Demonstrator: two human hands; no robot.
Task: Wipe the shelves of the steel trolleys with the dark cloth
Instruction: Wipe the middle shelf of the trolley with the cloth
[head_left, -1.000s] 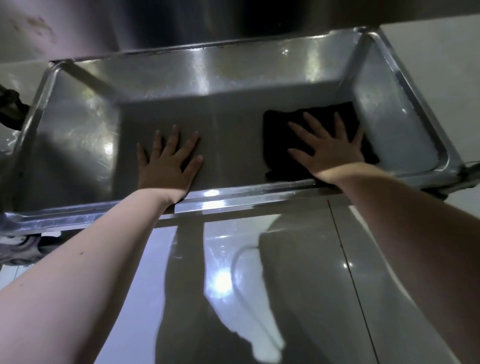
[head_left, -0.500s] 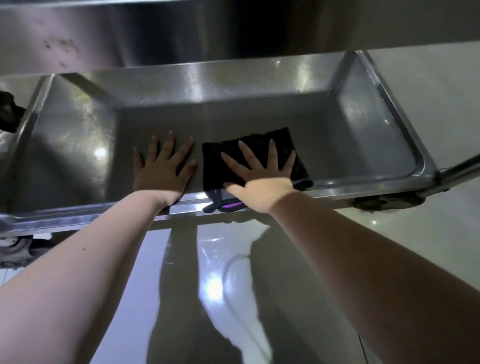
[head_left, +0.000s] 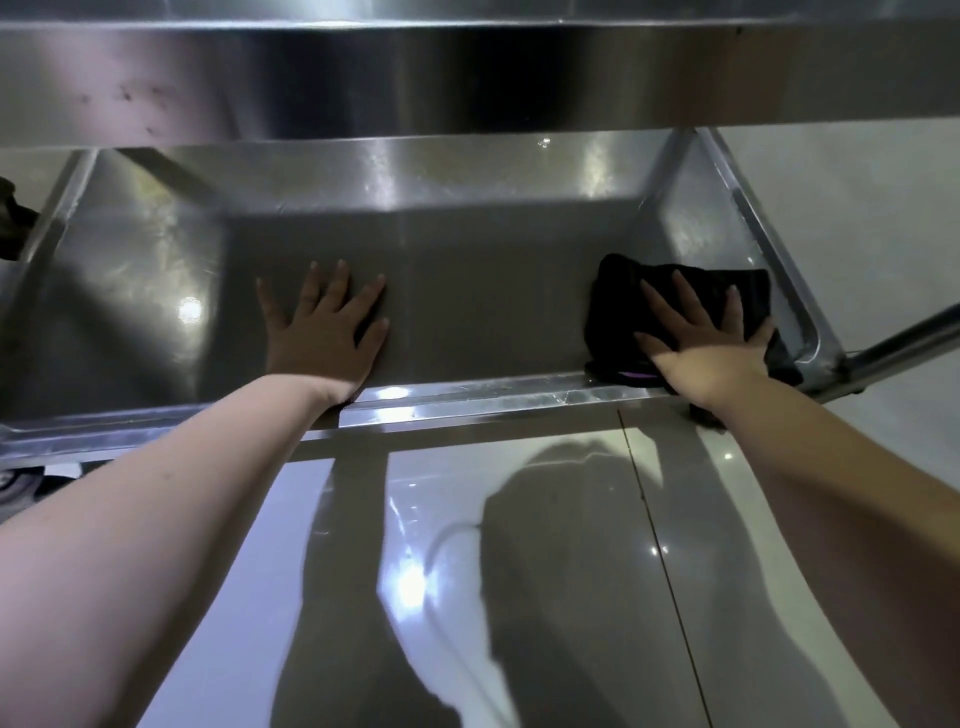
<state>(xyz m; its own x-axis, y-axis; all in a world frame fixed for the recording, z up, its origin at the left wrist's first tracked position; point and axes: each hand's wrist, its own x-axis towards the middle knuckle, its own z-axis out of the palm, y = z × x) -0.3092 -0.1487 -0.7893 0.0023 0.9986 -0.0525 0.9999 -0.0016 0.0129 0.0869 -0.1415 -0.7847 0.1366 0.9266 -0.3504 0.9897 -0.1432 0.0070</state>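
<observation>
The lower steel shelf (head_left: 493, 291) of the trolley is a shallow tray with raised walls, seen from above its near rim. The dark cloth (head_left: 623, 301) lies flat in the shelf's near right corner, one edge lapping over the rim. My right hand (head_left: 706, 338) presses on the cloth with fingers spread and straight. My left hand (head_left: 322, 327) lies flat on the bare shelf floor left of centre, fingers spread, holding nothing.
The upper steel shelf (head_left: 467, 78) overhangs the far half of the lower one. A steel tube (head_left: 909, 338) sticks out at the right corner. A caster wheel (head_left: 15, 483) shows at the lower left. Glossy floor tiles (head_left: 571, 571) lie below.
My right hand slid the cloth left along the near edge to beside my left hand, then back right into the near right corner. My left hand stayed put.
</observation>
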